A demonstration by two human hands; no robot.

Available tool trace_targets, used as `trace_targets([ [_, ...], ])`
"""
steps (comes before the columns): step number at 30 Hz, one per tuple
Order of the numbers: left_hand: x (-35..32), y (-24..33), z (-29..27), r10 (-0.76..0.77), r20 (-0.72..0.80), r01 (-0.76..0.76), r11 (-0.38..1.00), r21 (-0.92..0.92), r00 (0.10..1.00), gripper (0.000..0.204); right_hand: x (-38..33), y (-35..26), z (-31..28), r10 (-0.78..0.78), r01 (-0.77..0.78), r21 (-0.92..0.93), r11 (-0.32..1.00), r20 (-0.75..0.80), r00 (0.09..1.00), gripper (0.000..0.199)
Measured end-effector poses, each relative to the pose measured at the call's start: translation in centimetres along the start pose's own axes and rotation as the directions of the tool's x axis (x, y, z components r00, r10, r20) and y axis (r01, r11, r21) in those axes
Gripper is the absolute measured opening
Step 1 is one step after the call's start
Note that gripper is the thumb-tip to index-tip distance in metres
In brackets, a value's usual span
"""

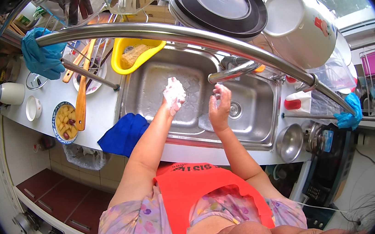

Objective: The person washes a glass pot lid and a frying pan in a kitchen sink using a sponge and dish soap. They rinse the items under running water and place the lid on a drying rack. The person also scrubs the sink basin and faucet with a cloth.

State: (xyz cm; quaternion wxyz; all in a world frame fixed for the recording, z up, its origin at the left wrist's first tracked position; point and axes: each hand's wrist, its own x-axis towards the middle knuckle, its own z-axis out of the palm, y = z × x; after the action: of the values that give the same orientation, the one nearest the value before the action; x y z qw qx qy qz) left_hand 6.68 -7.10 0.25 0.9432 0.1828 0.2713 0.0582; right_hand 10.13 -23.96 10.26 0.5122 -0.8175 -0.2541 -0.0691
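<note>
My left hand (174, 94) is raised over the steel sink (147, 87), covered in white soap foam, fingers loosely curled with nothing held. My right hand (220, 106) is open beside it, palm turned toward the left hand, just below the tap spout (233, 71). Both hands hang above the sink basin, a little apart from each other. The drain (235, 109) lies just right of my right hand.
A blue cloth (122, 134) drapes over the counter edge left of the sink. A yellow basket (136, 53) holds a sponge at the sink's back. A bowl of cut food (64, 123) with a wooden spoon sits left. A small steel bowl (289, 142) rests right.
</note>
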Motion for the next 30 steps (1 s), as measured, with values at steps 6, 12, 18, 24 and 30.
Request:
trace_targets([
  [6,-1.1,0.1,4.1,-0.006,-0.176,0.047,0.972,0.23,0.984,0.026,2.1,1.5,-0.4,0.007,0.009,-0.171,0.985,0.097,0.995,0.048],
  [12,1.0,-1.1,3.1,-0.086,-0.13,0.092,0.995,0.044,0.988,0.027,2.7,3.5,0.8,-0.039,0.083,-0.309,0.947,0.145,0.989,0.048],
  [18,2.5,-1.8,1.3,-0.124,0.003,0.124,0.987,-0.104,0.992,0.03,2.0,4.4,0.2,-0.069,0.105,-0.332,0.938,0.118,0.991,0.049],
  [24,3.1,-2.8,1.8,-0.11,-0.021,0.108,0.992,-0.069,0.994,0.026,1.4,4.8,-0.1,-0.1,0.135,-0.325,0.936,0.122,0.987,0.05],
  [30,2.9,-3.0,2.7,-0.09,-0.027,0.088,0.994,-0.057,0.996,0.025,1.1,4.7,-0.3,-0.094,0.135,-0.343,0.929,0.133,0.987,0.048],
])
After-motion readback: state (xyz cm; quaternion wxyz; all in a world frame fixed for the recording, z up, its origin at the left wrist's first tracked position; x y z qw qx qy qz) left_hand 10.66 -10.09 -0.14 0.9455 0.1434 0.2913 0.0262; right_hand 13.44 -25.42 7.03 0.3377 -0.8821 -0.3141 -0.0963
